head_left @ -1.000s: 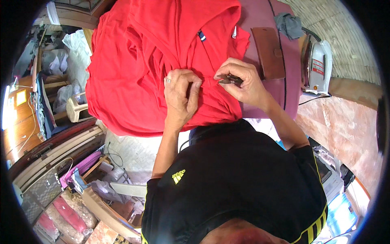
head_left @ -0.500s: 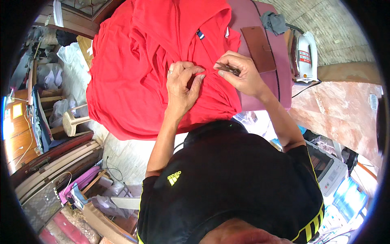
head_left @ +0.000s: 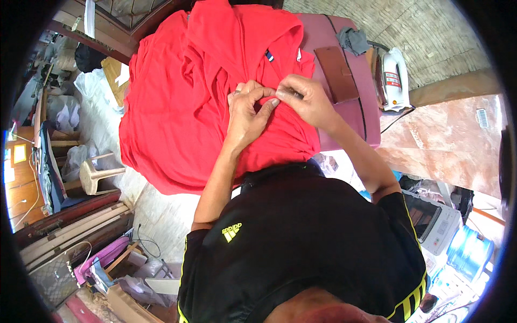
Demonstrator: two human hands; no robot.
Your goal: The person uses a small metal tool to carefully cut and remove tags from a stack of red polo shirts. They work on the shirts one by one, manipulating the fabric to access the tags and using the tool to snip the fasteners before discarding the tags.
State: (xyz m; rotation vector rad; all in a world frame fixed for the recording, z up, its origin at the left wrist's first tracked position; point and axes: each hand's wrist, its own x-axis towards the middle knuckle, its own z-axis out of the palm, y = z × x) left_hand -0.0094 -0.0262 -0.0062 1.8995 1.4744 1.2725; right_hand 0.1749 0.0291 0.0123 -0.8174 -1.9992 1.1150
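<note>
The right hand [head_left: 308,102] has come in toward the left hand [head_left: 249,113]: a second ago a strip of red cloth showed between them, and now their fingertips meet, or nearly so, over the red garment [head_left: 172,124]. The small dark snips [head_left: 295,93], whose pointed blades stood out plainly from the right fingers toward the left hand in both earlier views, are now mostly hidden; only a dark bit shows within the curled fingers, which grip them, and I cannot tell whether the blades are parted. The left thumb and forefinger are bent together, pinching a small fold of the garment, much as before, with a ring [head_left: 237,92] on one finger. The garment lies in loose folds over the mauve padded board [head_left: 367,91] in front of the person, and its small navy-and-white tag [head_left: 269,55] lies just beyond the hands. The brown leather case [head_left: 335,75] rests on the board to the right of the garment, as earlier, with the grey rag [head_left: 353,41] near its far end and the white iron [head_left: 399,70] beyond the board's right edge. All three appear farther left in the view than a second ago, as the camera has shifted.
</note>
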